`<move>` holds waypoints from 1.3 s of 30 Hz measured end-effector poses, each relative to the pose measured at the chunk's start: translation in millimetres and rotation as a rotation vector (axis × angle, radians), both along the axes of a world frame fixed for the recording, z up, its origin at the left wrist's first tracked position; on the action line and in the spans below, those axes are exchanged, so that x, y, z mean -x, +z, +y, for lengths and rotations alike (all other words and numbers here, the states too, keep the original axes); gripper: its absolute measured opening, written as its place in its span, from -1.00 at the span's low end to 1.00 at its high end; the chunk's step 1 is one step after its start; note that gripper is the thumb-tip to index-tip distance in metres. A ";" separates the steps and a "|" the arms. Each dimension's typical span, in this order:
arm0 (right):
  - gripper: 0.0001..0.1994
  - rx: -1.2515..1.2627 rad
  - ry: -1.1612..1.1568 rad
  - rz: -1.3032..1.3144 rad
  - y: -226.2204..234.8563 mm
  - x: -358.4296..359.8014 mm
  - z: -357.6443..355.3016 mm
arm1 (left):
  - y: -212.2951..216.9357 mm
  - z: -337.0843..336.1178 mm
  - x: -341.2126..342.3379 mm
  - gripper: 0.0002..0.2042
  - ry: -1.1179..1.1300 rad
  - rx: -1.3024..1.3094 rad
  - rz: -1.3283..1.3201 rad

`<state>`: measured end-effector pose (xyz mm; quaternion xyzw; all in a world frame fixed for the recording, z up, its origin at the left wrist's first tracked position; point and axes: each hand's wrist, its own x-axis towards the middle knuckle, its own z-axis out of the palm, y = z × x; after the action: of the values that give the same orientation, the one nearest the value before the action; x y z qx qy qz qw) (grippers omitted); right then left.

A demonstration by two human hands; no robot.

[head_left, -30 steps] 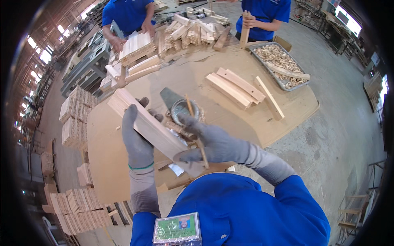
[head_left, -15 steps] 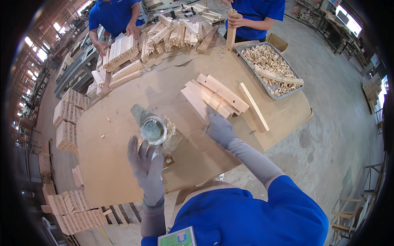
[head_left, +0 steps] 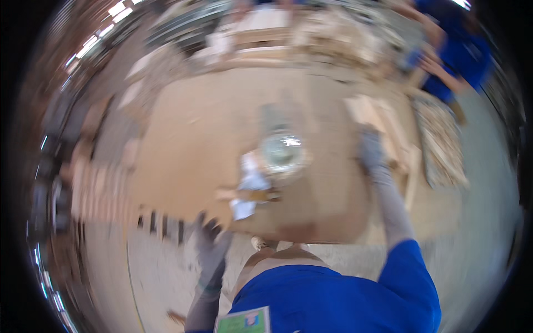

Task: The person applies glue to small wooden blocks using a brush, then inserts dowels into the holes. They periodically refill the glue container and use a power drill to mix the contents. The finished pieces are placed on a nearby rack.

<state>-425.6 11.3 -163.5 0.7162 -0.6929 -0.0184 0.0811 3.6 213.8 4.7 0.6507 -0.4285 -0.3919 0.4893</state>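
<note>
Motion blurs the whole picture. My left hand [head_left: 211, 244], in a grey glove, is off the near edge of the table, its fingers apart and nothing visible in them. My right hand [head_left: 372, 147], gloved too, is at the near left side of a group of pale wooden pieces [head_left: 383, 119]; its fingers are smeared. Between my hands, a round glass jar [head_left: 282, 151] stands on the table. Beside it lie a white crumpled cloth or paper [head_left: 252, 173] and a small brown piece [head_left: 258, 195] that I cannot identify.
Brown sheeting covers the table [head_left: 189, 139]. At right are a tray of small wooden pieces [head_left: 441, 139] and a person in blue [head_left: 461, 50]. Stacked wood [head_left: 333, 36] lines the far side, and more wood [head_left: 100, 191] stands left of the table.
The view has swung left, so the jar, wood and tray sit farther right in it. My left hand has gone from beside the jar to beyond the table's near edge.
</note>
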 end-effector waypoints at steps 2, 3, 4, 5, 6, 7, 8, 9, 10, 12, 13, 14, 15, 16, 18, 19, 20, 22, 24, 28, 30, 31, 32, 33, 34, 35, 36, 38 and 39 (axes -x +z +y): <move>-0.29 0.154 -0.001 -0.059 -44.2 81.1 6.5 | -14.2 -2.7 -10.0 -0.25 -0.089 0.014 -0.139; -0.34 -0.018 -0.088 -0.207 -22.1 61.6 -3.4 | -10.8 8.1 -15.4 -0.27 -0.085 -0.056 -0.257; -0.37 0.203 -0.056 -0.514 -23.2 74.8 4.8 | -7.4 12.5 -17.8 -0.25 -0.073 -0.127 -0.288; -0.41 0.080 -0.164 -0.886 -10.6 66.7 15.3 | -8.7 20.6 -31.8 -0.23 -0.072 -0.209 -0.302; -0.46 0.182 -0.302 -0.780 2.4 59.3 25.5 | -15.7 26.0 -41.2 -0.22 -0.060 -0.212 -0.267; -0.50 0.271 -0.447 -0.687 14.9 52.4 35.2 | -19.4 32.7 -51.1 -0.22 -0.064 -0.219 -0.235; -0.57 0.211 -0.526 -0.482 30.1 44.0 51.2 | -24.2 40.3 -62.2 -0.22 -0.073 -0.180 -0.243; -0.58 0.343 -0.504 -0.478 42.2 26.9 67.0 | -29.6 49.8 -73.7 -0.22 -0.080 -0.141 -0.257; -0.59 0.547 -0.355 -0.620 58.8 2.2 81.5 | -34.8 56.7 -88.0 -0.22 -0.101 -0.099 -0.275; -0.60 0.816 -0.047 -0.842 94.2 -62.1 104.0 | -52.8 69.5 -114.5 -0.23 -0.100 -0.111 -0.329; -0.60 0.820 -0.065 -0.778 121.2 -110.8 119.2 | -62.6 75.9 -130.6 -0.24 -0.096 -0.064 -0.333; -0.60 0.824 -0.086 -0.715 148.0 -158.6 134.3 | -66.9 82.1 -149.5 -0.25 -0.098 -0.017 -0.340; -0.58 0.766 -0.085 -0.776 170.6 -206.2 148.8 | -67.5 88.4 -170.1 -0.25 -0.109 -0.039 -0.330; -0.56 0.784 0.038 -0.902 166.2 -230.6 152.1 | -71.0 94.1 -189.6 -0.26 -0.118 -0.051 -0.307; -0.52 0.793 0.299 -1.138 144.8 -287.5 157.7 | -73.2 103.5 -230.0 -0.26 -0.125 -0.106 -0.282; -0.46 0.738 0.289 -1.142 135.9 -317.6 161.3 | -71.4 107.6 -250.4 -0.26 -0.125 -0.148 -0.280; -0.50 0.653 0.490 -1.313 118.9 -333.5 155.7 | -71.0 115.4 -269.2 -0.26 -0.119 -0.197 -0.276; -0.54 0.374 0.451 -1.233 110.5 -400.0 157.5 | -73.4 131.8 -300.0 -0.25 -0.066 -0.180 -0.237; -0.60 0.311 0.442 -1.094 120.3 -467.4 163.3 | -71.6 144.8 -328.8 -0.26 -0.023 -0.174 -0.226; -0.61 0.170 0.549 -0.867 137.6 -559.6 166.7 | -57.0 158.8 -377.0 -0.26 0.070 -0.256 -0.159; -0.61 0.134 0.617 -0.801 141.4 -597.1 157.2 | -58.3 162.3 -398.9 -0.27 0.127 -0.295 -0.093; -0.61 0.115 0.645 -0.786 141.2 -615.6 150.2 | -63.9 164.4 -408.9 -0.28 0.166 -0.298 -0.064; -0.61 0.097 0.673 -0.771 140.1 -633.6 142.1 | -70.1 165.3 -418.8 -0.28 0.205 -0.300 -0.035; -0.61 0.085 0.683 -0.806 135.0 -653.3 134.1 | -77.8 165.2 -430.7 -0.29 0.234 -0.272 -0.031; -0.61 0.068 0.703 -0.795 134.0 -672.1 126.8 | -86.9 163.9 -442.8 -0.29 0.261 -0.243 -0.027; -0.61 0.051 0.722 -0.783 134.2 -693.5 120.9 | -94.7 160.7 -455.4 -0.29 0.288 -0.214 -0.023; -0.61 0.033 0.741 -0.776 133.8 -716.8 115.1 | -100.1 156.6 -470.5 -0.30 0.310 -0.208 -0.026; -0.65 -0.013 0.773 -0.811 126.2 -755.9 98.2 | -109.7 143.9 -502.1 -0.30 0.354 -0.199 -0.033; -0.66 -0.025 0.791 -0.829 120.0 -774.5 88.2 | -113.3 135.4 -519.9 -0.30 0.369 -0.189 -0.040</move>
<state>348.9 99.5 -43.5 0.8693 -0.3458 0.2876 -0.2049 523.4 349.2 -108.5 0.7689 -0.2729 -0.3210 0.4809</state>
